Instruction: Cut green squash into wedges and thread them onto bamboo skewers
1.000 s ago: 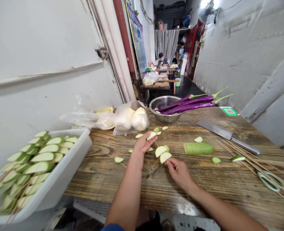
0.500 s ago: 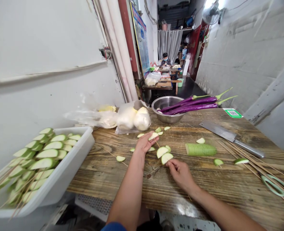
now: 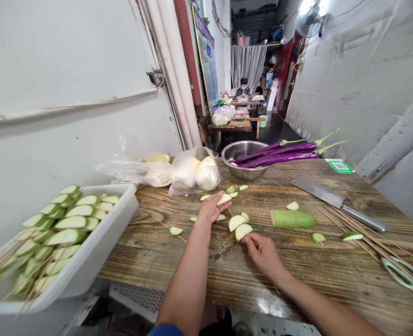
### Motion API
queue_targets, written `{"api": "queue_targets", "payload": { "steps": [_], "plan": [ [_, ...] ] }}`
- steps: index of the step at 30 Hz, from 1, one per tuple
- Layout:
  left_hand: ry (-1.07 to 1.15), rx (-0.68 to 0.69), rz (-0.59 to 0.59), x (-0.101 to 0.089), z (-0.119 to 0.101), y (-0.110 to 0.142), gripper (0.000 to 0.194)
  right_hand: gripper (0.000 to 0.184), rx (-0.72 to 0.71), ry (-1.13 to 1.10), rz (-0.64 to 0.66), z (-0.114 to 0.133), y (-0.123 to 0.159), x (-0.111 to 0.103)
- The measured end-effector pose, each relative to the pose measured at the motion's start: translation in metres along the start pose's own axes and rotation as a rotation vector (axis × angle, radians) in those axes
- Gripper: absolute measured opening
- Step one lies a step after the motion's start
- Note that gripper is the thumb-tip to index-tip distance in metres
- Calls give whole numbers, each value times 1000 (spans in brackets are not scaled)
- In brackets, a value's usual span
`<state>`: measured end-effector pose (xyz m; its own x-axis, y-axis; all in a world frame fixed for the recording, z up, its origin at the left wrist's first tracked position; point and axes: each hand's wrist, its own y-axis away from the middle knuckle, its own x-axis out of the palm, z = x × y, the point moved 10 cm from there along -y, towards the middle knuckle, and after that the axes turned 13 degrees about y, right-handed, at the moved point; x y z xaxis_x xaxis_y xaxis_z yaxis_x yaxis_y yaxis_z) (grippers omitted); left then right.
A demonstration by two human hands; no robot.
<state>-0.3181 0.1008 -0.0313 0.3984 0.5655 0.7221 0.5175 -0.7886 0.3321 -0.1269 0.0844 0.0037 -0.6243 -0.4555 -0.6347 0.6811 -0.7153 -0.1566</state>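
Note:
My left hand point(image 3: 210, 208) holds a half-moon zucchini slice point(image 3: 223, 199) by its edge, over the wooden table. A thin bamboo skewer point(image 3: 230, 211) runs from that slice towards my right hand point(image 3: 264, 251), which pinches it. Two more half-moon slices, one of them the lower slice point(image 3: 243, 231), sit along the skewer close to my right fingertips. The skewer's lower end shows past my right wrist. Several loose slices lie around my left hand. To the right rests a cut length of green zucchini point(image 3: 293, 219).
At left, a white plastic tub point(image 3: 117, 219) holds skewered slices. A cleaver point(image 3: 320, 192), loose skewers and green-handled scissors point(image 3: 402, 273) lie at right. Behind stand a steel bowl point(image 3: 248, 173) with purple eggplants point(image 3: 279, 154) and a bag of white vegetables point(image 3: 195, 172). A person point(image 3: 243, 87) sits far back.
The whole view has shifted very slightly. Both hands, the skewer and the slices keep practically the same arrangement.

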Motion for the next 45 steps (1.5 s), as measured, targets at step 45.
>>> {"api": "queue_targets", "payload": {
  "steps": [45],
  "plan": [
    [60, -17, -58, -11, 3, -4, 6, 30, -38, 12, -32, 9, 2, -3]
  ]
}}
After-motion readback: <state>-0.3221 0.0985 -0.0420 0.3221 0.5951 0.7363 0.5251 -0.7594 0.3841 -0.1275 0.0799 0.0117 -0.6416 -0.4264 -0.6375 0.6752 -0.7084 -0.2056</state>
